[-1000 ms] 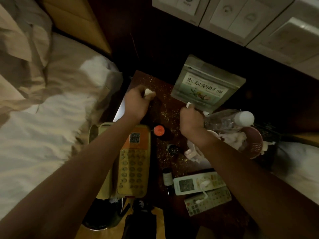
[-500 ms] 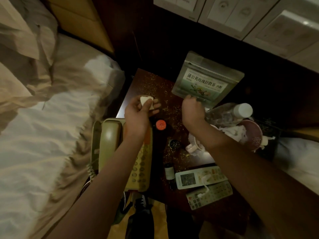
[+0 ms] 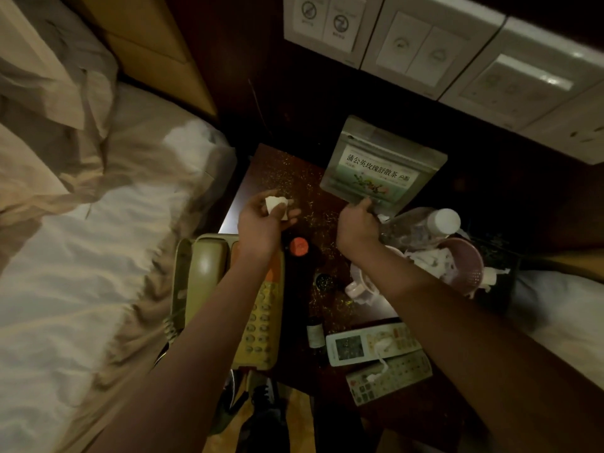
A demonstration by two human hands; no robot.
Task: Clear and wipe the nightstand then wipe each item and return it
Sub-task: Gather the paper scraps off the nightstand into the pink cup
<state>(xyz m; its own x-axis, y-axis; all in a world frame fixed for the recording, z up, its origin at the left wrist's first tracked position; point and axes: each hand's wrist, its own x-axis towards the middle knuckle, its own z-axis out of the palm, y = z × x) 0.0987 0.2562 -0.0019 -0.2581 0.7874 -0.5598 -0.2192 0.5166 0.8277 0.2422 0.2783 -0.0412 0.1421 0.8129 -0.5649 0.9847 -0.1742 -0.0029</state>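
Dark wood forms the counter (image 3: 258,171), and we are seeing it speckled with yellowish crumbs. Compared with the view half a second earlier, we are finding little change: the left hand (image 3: 261,220) is staying raised over the counter's rear left part, its fingers curled round a small white wad (image 3: 274,206), which a second ago was pressed lower toward the surface. The right hand (image 3: 358,223) is still pinching the lower edge of the grey-green tea pouch (image 3: 382,168), which is tilting up at the back of the counter, below the wall switches (image 3: 421,50).

We are counting, on the counter: one beige telephone (image 3: 228,289) at the left edge, partly under the left forearm; one orange-capped bottle (image 3: 299,246) just beside it; one small dark bottle (image 3: 315,331) lying near the front; one small dark round lid (image 3: 323,281), its contents unclear; two remote controls, a white one (image 3: 372,343) and a second one (image 3: 389,377) touching it at the front; one clear plastic bottle (image 3: 425,223) with a white cap lying on its side at the right; one pink basket (image 3: 464,263) holding crumpled white tissue; one pale pink cup (image 3: 359,286), largely hidden under the right forearm.

One bed (image 3: 81,256) with rumpled sheets is lying to the left.
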